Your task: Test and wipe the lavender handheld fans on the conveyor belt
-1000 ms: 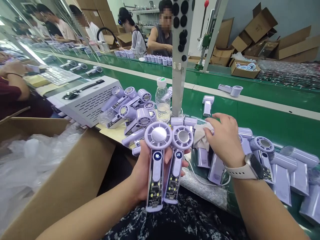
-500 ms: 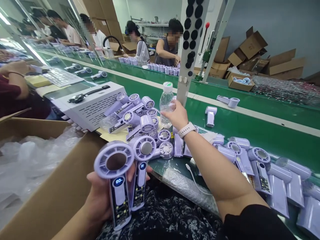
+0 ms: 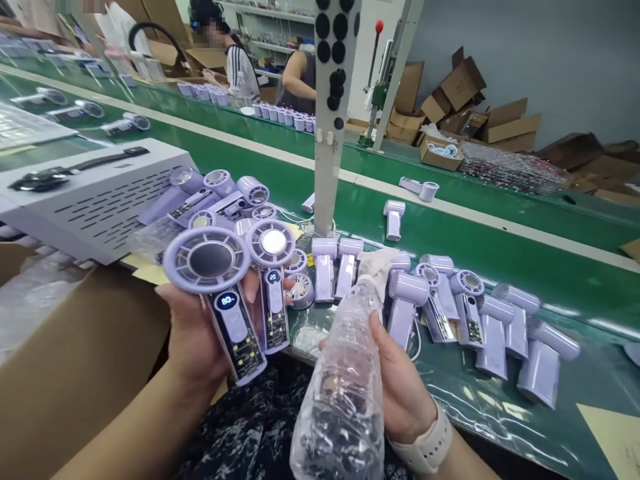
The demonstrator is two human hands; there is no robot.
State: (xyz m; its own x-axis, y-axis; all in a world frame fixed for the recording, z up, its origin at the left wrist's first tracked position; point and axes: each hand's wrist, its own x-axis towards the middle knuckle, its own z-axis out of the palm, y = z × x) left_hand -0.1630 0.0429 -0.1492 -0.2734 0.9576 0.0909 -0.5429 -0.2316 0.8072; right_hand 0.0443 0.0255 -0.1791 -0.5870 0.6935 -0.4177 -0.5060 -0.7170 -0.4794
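Observation:
My left hand (image 3: 195, 340) grips two lilac handheld fans side by side: the nearer fan (image 3: 216, 280) shows 80 on its small display, the other fan (image 3: 273, 280) shows 20. Both have clear lower bodies with circuit boards showing. My right hand (image 3: 395, 387), with a white watch on the wrist, is wrapped round a clear plastic water bottle (image 3: 340, 393) held low in front of me, its neck pointing away toward the bench.
Several lilac fans lie in a pile (image 3: 225, 197) at left and in a row (image 3: 470, 313) at right on the green bench. A white post (image 3: 327, 133) stands behind them, a grey machine (image 3: 85, 200) at left, a cardboard box (image 3: 75, 373) beside my lap. Other people work across the belt (image 3: 450, 220).
My right hand reached to the bottle beside the post, took hold of it and brought it down close to my lap. The left hand kept both fans and shifted left.

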